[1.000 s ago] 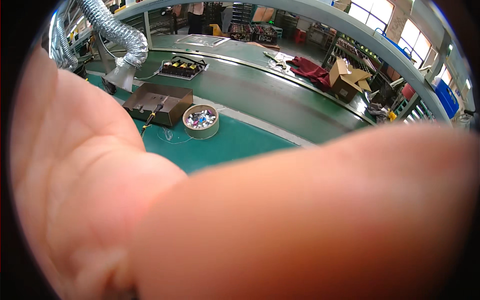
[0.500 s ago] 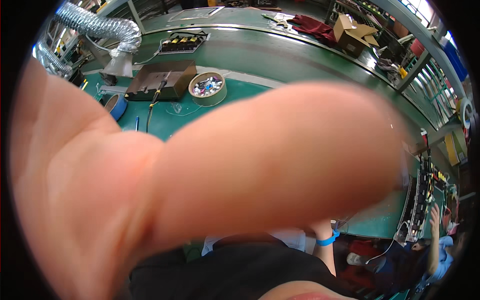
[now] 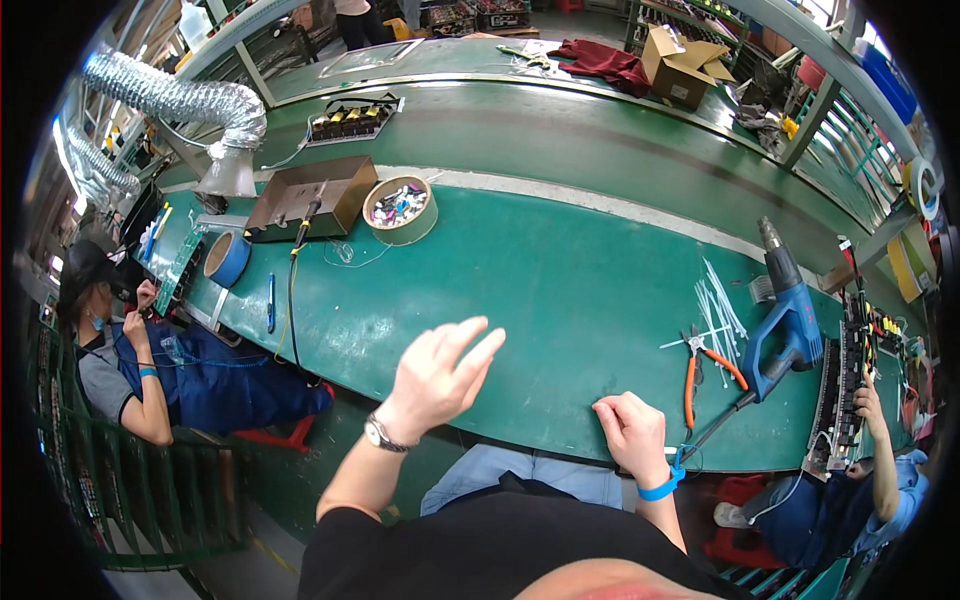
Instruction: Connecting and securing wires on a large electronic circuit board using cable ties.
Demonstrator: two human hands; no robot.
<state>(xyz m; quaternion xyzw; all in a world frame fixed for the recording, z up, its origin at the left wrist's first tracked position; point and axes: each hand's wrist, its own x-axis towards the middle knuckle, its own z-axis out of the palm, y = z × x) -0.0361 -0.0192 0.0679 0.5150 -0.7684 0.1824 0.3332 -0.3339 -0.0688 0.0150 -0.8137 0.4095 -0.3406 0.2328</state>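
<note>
My left hand (image 3: 445,372), with a wristwatch (image 3: 377,432) on its wrist, is raised over the green bench (image 3: 480,270). Its fingers are apart and hold nothing. At the bench's front edge rests my right hand (image 3: 633,430), fingers curled in and seemingly around nothing; a blue wrist strap (image 3: 662,487) circles that wrist. Nearest to it on the right lie orange-handled cutting pliers (image 3: 692,375), jaws pointing away, handles spread. White cable ties (image 3: 718,305) are scattered beside and under them. Further right is a blue heat gun (image 3: 785,325), its grey nozzle pointing away from me.
On the far left stand a metal box (image 3: 340,185), a soldering iron (image 3: 313,207), a tub of small parts (image 3: 420,222), a blue tape roll (image 3: 228,258) and a pen (image 3: 271,303). Co-workers sit at left (image 3: 140,370) and right (image 3: 880,500). A conveyor (image 3: 520,130) runs behind.
The hand that filled the view close to the camera has gone from there. My left hand is now low over the bench, and the pliers, cable ties and heat gun are uncovered.
</note>
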